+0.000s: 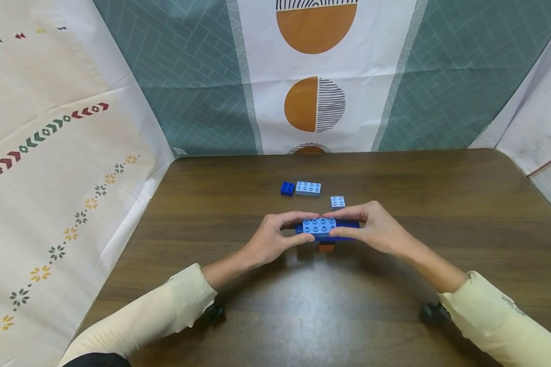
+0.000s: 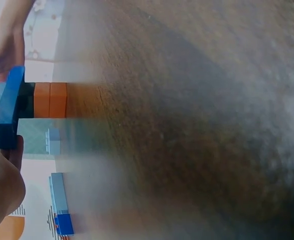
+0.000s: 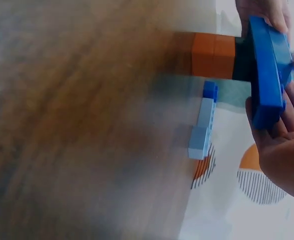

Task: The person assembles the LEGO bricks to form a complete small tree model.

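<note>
A light blue brick with eight studs sits on top of a long blue brick. My left hand pinches the light blue brick at its left end, thumb in front and fingers behind. From the other side my right hand pinches its right end in the same way. Beneath the long brick, in the right wrist view, come a dark green brick and two orange bricks, the lower one standing on the table. The long brick juts out past this narrow column on both sides.
Behind the hands on the wooden table lie a small dark blue brick, a light blue brick beside it, and a small light blue brick nearer the right hand. Patterned cloth hangs behind the table's far edge.
</note>
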Demonstrator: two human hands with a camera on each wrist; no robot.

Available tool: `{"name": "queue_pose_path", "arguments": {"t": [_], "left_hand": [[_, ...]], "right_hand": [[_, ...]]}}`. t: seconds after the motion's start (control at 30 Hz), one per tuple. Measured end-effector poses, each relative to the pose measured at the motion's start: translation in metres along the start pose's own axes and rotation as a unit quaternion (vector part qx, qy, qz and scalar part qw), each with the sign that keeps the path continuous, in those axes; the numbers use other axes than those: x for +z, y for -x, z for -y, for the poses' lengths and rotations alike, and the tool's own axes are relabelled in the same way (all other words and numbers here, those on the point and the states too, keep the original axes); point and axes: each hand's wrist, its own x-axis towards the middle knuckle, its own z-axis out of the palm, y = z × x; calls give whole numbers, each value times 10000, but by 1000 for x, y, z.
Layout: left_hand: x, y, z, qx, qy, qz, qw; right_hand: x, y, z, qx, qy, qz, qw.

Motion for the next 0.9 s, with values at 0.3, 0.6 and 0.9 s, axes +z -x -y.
{"name": "queue_pose_path", "arguments": {"t": [0.3,0.6,0.9], "left_hand": [[-1,-1,-1,-28,-206,39,9998],[-2,-2,-2,104,-220,55,9997],[-4,-2,-4,100,-336,123,9993]], "right_hand": [[-25,-20,-14,247,-53,-446,9987],[-33,-38,-38,1016,-198,-353,9940],[-28,-46,-52,1422,-725,-3,9872]]}}
